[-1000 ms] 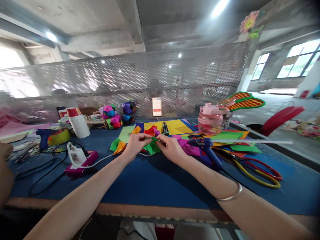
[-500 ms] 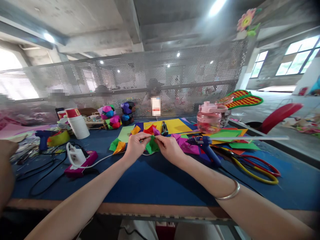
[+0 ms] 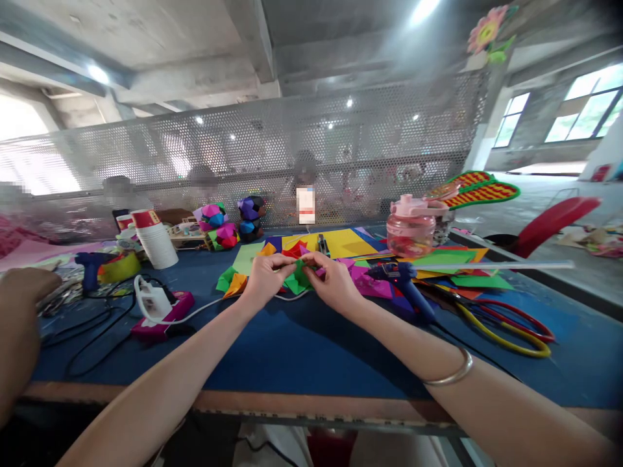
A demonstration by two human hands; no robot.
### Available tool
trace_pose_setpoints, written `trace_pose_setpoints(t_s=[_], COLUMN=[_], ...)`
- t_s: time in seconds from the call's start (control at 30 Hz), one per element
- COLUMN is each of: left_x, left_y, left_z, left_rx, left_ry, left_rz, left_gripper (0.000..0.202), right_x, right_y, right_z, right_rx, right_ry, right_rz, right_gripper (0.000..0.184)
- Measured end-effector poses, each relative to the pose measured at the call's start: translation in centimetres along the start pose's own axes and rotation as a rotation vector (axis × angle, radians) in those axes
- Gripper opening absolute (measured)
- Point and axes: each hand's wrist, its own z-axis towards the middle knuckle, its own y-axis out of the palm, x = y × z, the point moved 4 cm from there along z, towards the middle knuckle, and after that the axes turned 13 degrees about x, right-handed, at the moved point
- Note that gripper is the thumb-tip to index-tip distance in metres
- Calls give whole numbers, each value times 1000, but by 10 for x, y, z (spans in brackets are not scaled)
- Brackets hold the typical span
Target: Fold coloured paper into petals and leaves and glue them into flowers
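Note:
Between my two hands is a green folded paper piece (image 3: 298, 280), low over the blue table. My left hand (image 3: 267, 277) pinches its left side, thumb and finger together. On the other side my right hand (image 3: 335, 280) grips it with thumb and fingertips. Part of the piece is hidden by my fingers. Orange folded paper (image 3: 236, 285) and more green folded paper (image 3: 225, 279) lie left of my left hand. Behind my hands are red folded paper (image 3: 294, 249) and a small cutter (image 3: 322, 245). Purple paper (image 3: 370, 284) lies right of my right hand.
A blue glue gun (image 3: 406, 285) with a long glue stick and large scissors (image 3: 511, 327) lie at right. A pink jug (image 3: 410, 227) stands behind. At left are a purple power strip (image 3: 163, 316), paper cups (image 3: 156, 240), and another person's hand (image 3: 29, 292).
Both my hands keep hold of the green paper, with the right fingers slightly shifted. The other person's hand at far left has reached further into view. The whole view has shifted slightly.

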Motion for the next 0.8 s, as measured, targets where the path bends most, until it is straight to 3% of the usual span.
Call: trace_pose_setpoints(t_s=[0.2,0.47,0.63,0.8], left_x=[-2,-1,1,4], left_y=[1,4,3,-1], left_z=[0,-3,-4,-3], left_rx=[-23,-210,-224,-187], left_ry=[-96,-392,-395,-414], left_rz=[-98,-305,-344,-369], left_gripper=[9,33,35,32], right_x=[4,5,4,0], right_y=[3,-1,-2,-1], right_z=[1,5,7,6], right_rx=[45,80,79,50], right_ry=[92,130,137,52], right_rz=[157,251,278,320], right_gripper=[18,15,13,11])
